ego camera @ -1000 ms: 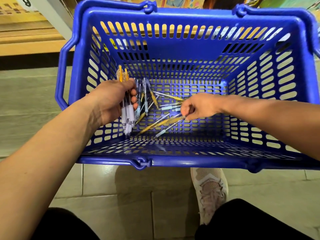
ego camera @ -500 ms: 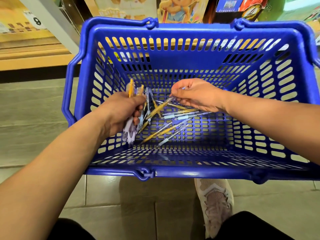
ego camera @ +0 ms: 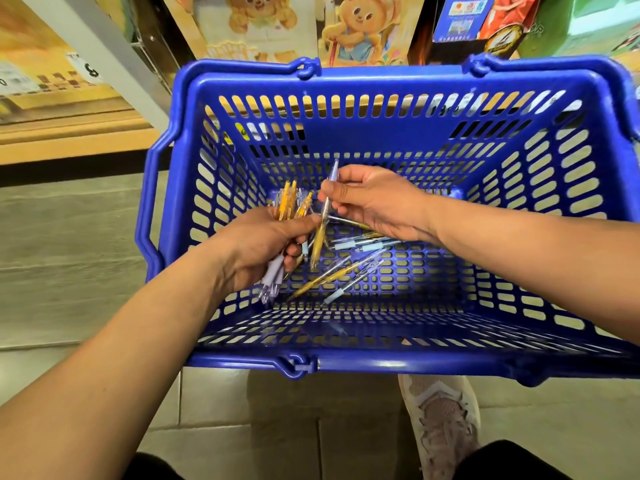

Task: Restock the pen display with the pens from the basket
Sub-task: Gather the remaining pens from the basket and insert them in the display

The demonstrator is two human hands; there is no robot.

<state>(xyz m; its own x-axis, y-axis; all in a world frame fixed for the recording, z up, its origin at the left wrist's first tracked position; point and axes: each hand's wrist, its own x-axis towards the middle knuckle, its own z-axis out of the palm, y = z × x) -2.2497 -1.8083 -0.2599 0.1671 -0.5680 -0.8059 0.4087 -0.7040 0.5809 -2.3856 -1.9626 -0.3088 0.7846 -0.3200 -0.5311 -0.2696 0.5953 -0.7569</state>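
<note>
Change: a second ago the right hand (ego camera: 377, 202) was down among the loose pens (ego camera: 325, 277) on the basket floor; it has since lifted one yellow-grip pen (ego camera: 318, 242) and brought it up against the left hand's bundle.
Meaning: one more pen is about to join the bundle; by my reading this is the gathering stage, with no restocking begun.
Right hand: thumb and fingers pinch the upper barrel of the yellow-grip pen, which hangs nearly upright, tip down.
Left hand (ego camera: 263, 244): closed round a bundle of pens (ego camera: 289, 202), clicker ends up, lilac grips poking out below.
Hands: close together, almost touching at the bundle.
Count: one pen in the right hand; three yellow tops show in the bundle, total unclear; roughly six loose pens lie crossed on the basket floor.
Basket: one blue basket (ego camera: 415, 362) on the tiled floor (ego camera: 86, 271), a shoe (ego camera: 443, 420) near its front rim.
Pen display: not in view.
</note>
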